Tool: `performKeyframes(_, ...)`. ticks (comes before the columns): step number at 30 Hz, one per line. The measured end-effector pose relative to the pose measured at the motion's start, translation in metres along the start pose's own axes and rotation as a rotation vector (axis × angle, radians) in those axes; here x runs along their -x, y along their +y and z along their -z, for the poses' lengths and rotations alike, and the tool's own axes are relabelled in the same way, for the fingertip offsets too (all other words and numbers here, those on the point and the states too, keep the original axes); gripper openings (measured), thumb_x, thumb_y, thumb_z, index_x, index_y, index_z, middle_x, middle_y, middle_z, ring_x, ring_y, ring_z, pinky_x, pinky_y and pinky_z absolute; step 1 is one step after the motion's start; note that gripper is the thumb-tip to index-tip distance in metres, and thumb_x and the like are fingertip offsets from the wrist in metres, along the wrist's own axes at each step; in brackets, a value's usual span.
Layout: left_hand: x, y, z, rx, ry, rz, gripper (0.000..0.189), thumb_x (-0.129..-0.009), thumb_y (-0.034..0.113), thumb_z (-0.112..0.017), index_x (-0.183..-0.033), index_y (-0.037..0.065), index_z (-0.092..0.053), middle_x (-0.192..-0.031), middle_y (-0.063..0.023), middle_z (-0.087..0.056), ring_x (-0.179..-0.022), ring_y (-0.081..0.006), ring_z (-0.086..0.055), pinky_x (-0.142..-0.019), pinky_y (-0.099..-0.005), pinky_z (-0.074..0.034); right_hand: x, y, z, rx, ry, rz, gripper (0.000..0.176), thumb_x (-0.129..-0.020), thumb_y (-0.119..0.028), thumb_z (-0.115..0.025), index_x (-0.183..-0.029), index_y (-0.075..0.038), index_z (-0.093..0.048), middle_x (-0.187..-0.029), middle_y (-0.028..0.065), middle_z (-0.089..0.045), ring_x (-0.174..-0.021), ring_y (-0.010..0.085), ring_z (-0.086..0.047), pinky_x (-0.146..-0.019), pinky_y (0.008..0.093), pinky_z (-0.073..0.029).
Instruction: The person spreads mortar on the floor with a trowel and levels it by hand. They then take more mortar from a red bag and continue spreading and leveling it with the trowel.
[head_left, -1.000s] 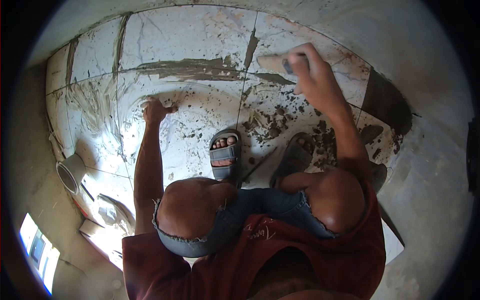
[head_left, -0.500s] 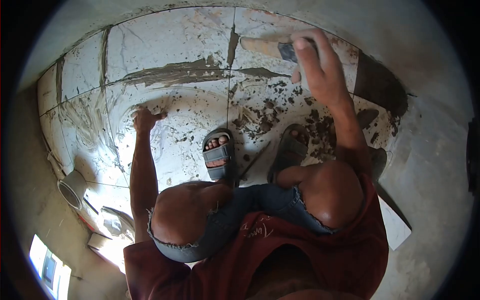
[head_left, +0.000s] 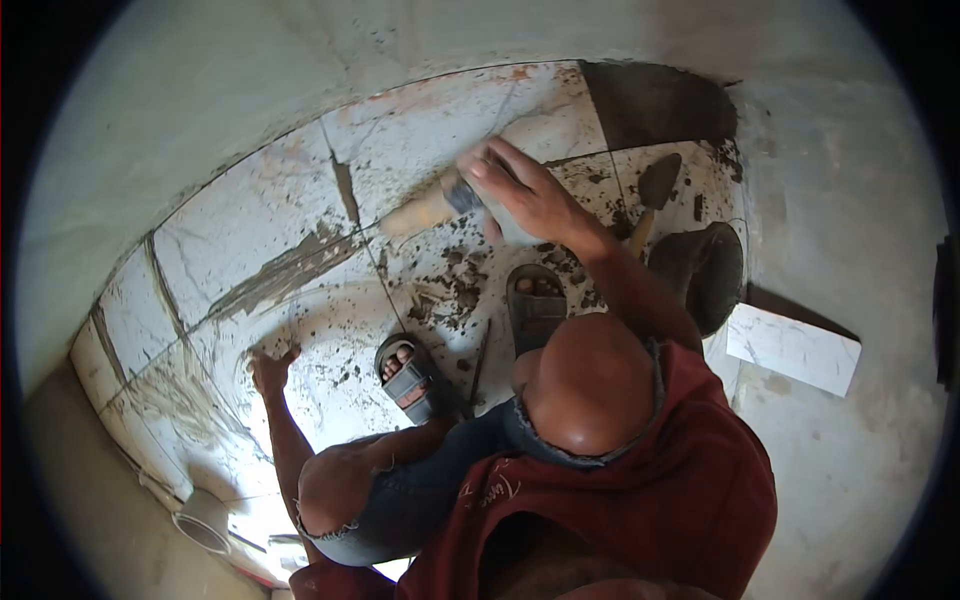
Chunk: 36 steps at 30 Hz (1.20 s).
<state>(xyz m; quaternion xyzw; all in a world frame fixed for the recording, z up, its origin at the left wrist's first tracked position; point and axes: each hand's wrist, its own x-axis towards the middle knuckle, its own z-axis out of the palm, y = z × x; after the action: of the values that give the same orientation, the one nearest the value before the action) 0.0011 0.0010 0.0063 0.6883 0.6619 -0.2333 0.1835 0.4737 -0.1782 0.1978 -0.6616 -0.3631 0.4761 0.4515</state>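
Note:
My right hand [head_left: 520,195] grips a wooden-handled tool [head_left: 420,213] near its dark collar. Its pale handle points left over the floor tiles, close to a mortar-smeared joint [head_left: 290,265]. A flat grey part shows under my palm; the tool's exact kind is blurred and partly hidden. On the white marbled tile [head_left: 320,330] at left, my left hand [head_left: 270,370] rests with its thumb spread out and nothing visible in it. Crumbs of mortar [head_left: 455,285] lie scattered between my hands and around my sandals.
A trowel [head_left: 655,190] lies at right beside a dark bucket [head_left: 705,275]. A cut tile piece [head_left: 795,345] is behind the bucket. A thin dark rod [head_left: 482,362] lies between my feet. A grey pail [head_left: 205,520] lies at lower left. Walls [head_left: 300,90] border the tiles.
The view has swung to the right, showing more of the trowel, bucket and cut tile. My right hand and its tool have come lower over the tiles. My left hand stays on the floor.

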Motion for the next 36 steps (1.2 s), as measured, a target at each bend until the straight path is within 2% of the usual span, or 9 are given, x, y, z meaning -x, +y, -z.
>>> performKeyframes(4, -0.006, -0.001, 0.0, 0.031, -0.036, -0.01, 0.118, -0.051, 0.053, -0.082, -0.13, -0.015, -0.025, -0.116, -0.0311, -0.05, -0.108, -0.0405, -0.051, -0.089, -0.0437, -0.043, 0.046, 0.134, 0.01, 0.088, 0.108, 0.217, 0.037, -0.096, -0.037, -0.035, -0.102, -0.005, -0.053, -0.093, 0.0091, -0.055, -0.089, 0.0174, -0.055, -0.077, 0.0303, -0.046)
performKeyframes(7, 0.002, 0.005, 0.007, 0.048, -0.021, -0.021, 0.111, -0.052, 0.049, -0.083, -0.127, -0.015, -0.032, -0.113, -0.0291, -0.053, -0.105, -0.0394, -0.053, -0.088, -0.0431, -0.044, 0.086, 0.151, -0.007, -0.48, 0.195, -0.454, 0.038, -0.096, -0.037, -0.037, -0.102, -0.004, -0.054, -0.098, 0.0084, -0.055, -0.099, 0.0173, -0.05, -0.09, 0.0311, -0.039)
performKeyframes(16, -0.004, -0.003, -0.008, 0.124, -0.005, -0.03, 0.102, -0.054, 0.046, -0.081, -0.125, -0.012, -0.037, -0.119, -0.0283, -0.048, -0.11, -0.0392, -0.048, -0.092, -0.0438, -0.04, 0.128, 0.168, 0.002, 0.194, 0.146, -0.468, 0.043, -0.09, -0.042, -0.048, -0.108, -0.004, -0.054, -0.095, 0.0177, -0.06, -0.093, 0.0283, -0.058, -0.081, 0.0389, -0.044)
performKeyframes(20, -0.01, -0.019, -0.019, 0.147, 0.011, -0.029, 0.116, -0.052, 0.05, -0.081, -0.133, -0.012, -0.025, -0.128, -0.0293, -0.039, -0.12, -0.0392, -0.039, -0.098, -0.0432, -0.036, 0.141, 0.197, 0.045, 0.747, 0.297, 0.027, 0.036, -0.089, -0.038, -0.049, -0.103, -0.006, -0.058, -0.096, 0.0179, -0.059, -0.095, 0.0329, -0.056, -0.08, 0.0429, -0.044)
performKeyframes(22, -0.004, -0.013, -0.015, 0.138, 0.005, -0.019, 0.116, -0.052, 0.05, -0.081, -0.134, -0.012, -0.024, -0.129, -0.0292, -0.039, -0.12, -0.0397, -0.039, -0.098, -0.0441, -0.035, 0.144, 0.198, 0.074, 0.947, 0.676, -0.239, 0.044, -0.087, -0.035, -0.053, -0.112, 0.001, -0.053, -0.113, 0.0263, -0.051, -0.107, 0.042, -0.047, -0.093, 0.0486, -0.035)
performKeyframes(23, -0.001, -0.008, -0.01, 0.119, -0.018, -0.007, 0.116, -0.053, 0.049, -0.081, -0.134, -0.011, -0.024, -0.129, -0.0292, -0.039, -0.12, -0.04, -0.039, -0.098, -0.0446, -0.035, 0.138, 0.204, 0.097, 1.076, 0.841, -0.17, 0.025, -0.081, -0.026, -0.06, -0.091, -0.003, -0.061, -0.086, 0.0204, -0.06, -0.087, 0.0369, -0.057, -0.085, 0.0442, -0.042)
performKeyframes(26, -0.003, -0.012, -0.014, 0.127, 0.015, -0.01, 0.117, -0.054, 0.05, -0.08, -0.136, -0.009, -0.021, -0.129, -0.0299, -0.039, -0.119, -0.0406, -0.041, -0.097, -0.0445, -0.037, 0.145, 0.236, 0.126, 1.236, 0.853, -0.425, 0.057, -0.086, -0.035, -0.055, -0.124, 0.006, -0.041, -0.116, 0.0291, -0.049, -0.108, 0.042, -0.047, -0.094, 0.0478, -0.034)
performKeyframes(32, 0.014, -0.009, -0.015, 0.197, 0.112, -0.013, 0.115, -0.059, 0.051, -0.078, -0.138, -0.006, -0.017, -0.129, -0.034, -0.036, -0.114, -0.0434, -0.045, -0.092, -0.0438, -0.042, 0.146, 0.218, 0.117, 0.745, 0.995, -0.516, 0.053, -0.085, -0.032, -0.054, -0.125, 0.001, -0.042, -0.113, 0.0234, -0.052, -0.1, 0.0325, -0.054, -0.085, 0.0409, -0.042)
performKeyframes(36, 0.03, 0.005, -0.037, 0.286, 0.219, 0.037, 0.095, -0.077, 0.064, -0.052, -0.143, 0.006, -0.015, -0.141, -0.0337, -0.015, -0.13, -0.0512, -0.016, -0.103, -0.0558, -0.021, 0.127, 0.195, 0.097, 0.207, 0.937, -0.388, 0.051, -0.085, -0.03, -0.054, -0.126, -0.001, -0.042, -0.11, 0.0196, -0.055, -0.094, 0.0262, -0.059, -0.079, 0.0364, -0.047)
